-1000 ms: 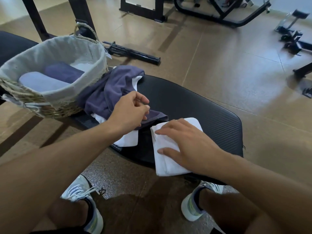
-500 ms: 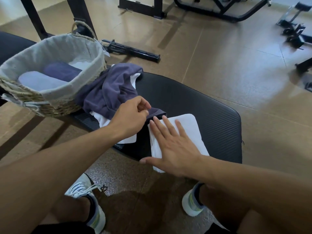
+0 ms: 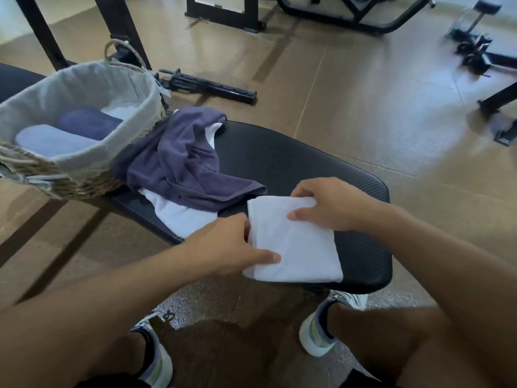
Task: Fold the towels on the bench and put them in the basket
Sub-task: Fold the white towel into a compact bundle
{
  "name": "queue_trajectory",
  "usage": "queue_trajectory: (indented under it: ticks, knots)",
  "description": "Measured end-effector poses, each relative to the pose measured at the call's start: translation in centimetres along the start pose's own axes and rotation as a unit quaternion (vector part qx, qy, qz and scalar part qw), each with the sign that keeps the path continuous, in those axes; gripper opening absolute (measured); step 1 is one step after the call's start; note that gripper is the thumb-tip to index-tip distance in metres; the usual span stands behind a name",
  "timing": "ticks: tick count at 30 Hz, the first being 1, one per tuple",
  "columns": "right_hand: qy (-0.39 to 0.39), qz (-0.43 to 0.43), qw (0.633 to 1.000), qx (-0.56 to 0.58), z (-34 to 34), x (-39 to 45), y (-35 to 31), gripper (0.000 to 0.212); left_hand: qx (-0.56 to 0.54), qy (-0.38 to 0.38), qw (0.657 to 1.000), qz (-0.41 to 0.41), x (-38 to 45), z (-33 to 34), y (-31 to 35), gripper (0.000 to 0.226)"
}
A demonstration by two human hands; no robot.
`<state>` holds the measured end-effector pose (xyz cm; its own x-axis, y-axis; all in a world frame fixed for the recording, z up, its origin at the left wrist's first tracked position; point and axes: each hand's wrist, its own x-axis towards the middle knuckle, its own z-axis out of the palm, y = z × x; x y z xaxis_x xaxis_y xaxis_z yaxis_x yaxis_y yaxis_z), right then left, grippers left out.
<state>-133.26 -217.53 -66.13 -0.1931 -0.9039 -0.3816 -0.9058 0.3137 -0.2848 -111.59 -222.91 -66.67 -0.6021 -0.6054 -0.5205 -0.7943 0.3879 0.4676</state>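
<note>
From the head view, your left hand [image 3: 232, 245] pinches the left edge of the folded white towel [image 3: 296, 242], thumb lying on top, fingers tucked under. Your right hand [image 3: 333, 204] grips the far right corner, thumb on top, fingers curled behind. That towel lies on the near end of the black padded bench [image 3: 293, 161]. A crumpled purple towel [image 3: 181, 161] sits over another white one, touching the lined wicker basket [image 3: 70, 163], which holds folded towels.
</note>
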Motion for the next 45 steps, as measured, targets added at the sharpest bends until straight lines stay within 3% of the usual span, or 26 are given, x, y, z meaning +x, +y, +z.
queue_trajectory:
  ticks: [4, 7, 8, 11, 13, 16, 20, 23, 29, 37, 42, 45]
  knots:
    - [-0.098, 0.08, 0.986, -0.104, -1.2, -1.6, 1.1, 0.041, -0.007, 0.024, 0.999, 0.045, 1.1, 0.4, -0.5, 0.08]
    - [-0.208, 0.128, 0.968, -0.054, -1.4, -3.0, 1.9, 0.042, -0.072, 0.028, 0.992, 0.102, 1.9, 0.8, -0.6, 0.079]
    - [-0.206, 0.129, 0.969, -0.051, -1.3, -3.4, 1.9, 0.047, -0.097, 0.036, 0.988, 0.113, 2.3, 1.0, -0.6, 0.072]
    - [-0.082, 0.038, 0.994, -0.06, -1.0, -3.3, 2.2, 0.066, -0.151, 0.069, 0.976, 0.139, 3.2, 1.3, -0.7, 0.055]
    - [-0.054, -0.036, 0.998, 0.009, -1.1, -2.7, 2.0, 0.059, -0.148, 0.094, 0.97, 0.167, 3.3, 1.1, -0.6, 0.049]
    - [-0.058, -0.071, 0.996, 0.024, -0.6, -1.6, 1.8, 0.047, -0.131, 0.132, 0.964, 0.19, 3.4, 0.4, -0.7, 0.043]
    - [-0.008, -0.052, 0.998, 0.045, -0.5, -1.0, 2.2, 0.033, -0.1, 0.21, 0.966, 0.113, 3.6, -0.3, -0.9, 0.031]
    - [0.007, -0.04, 0.998, 0.045, -0.7, -1.1, 2.7, 0.028, -0.058, 0.156, 0.985, 0.035, 3.4, -0.5, -0.8, 0.039]
    - [0.035, -0.028, 0.998, 0.053, -1.2, -1.3, 3.0, 0.029, -0.144, 0.129, 0.979, 0.059, 3.1, -0.5, -0.5, 0.034]
    - [0.019, -0.042, 0.994, 0.098, -2.2, -1.8, 3.7, 0.03, -0.395, 0.017, 0.916, 0.063, 2.4, -1.1, 0.1, 0.054]
    - [0.006, -0.057, 0.987, 0.152, -2.1, -1.5, 4.5, 0.017, -0.466, 0.03, 0.884, 0.016, 2.4, -0.5, 0.2, 0.028]
    - [0.009, -0.054, 0.989, 0.136, -1.3, -0.6, 4.6, 0.01, -0.373, 0.087, 0.924, 0.014, 3.3, -0.4, -0.5, 0.02]
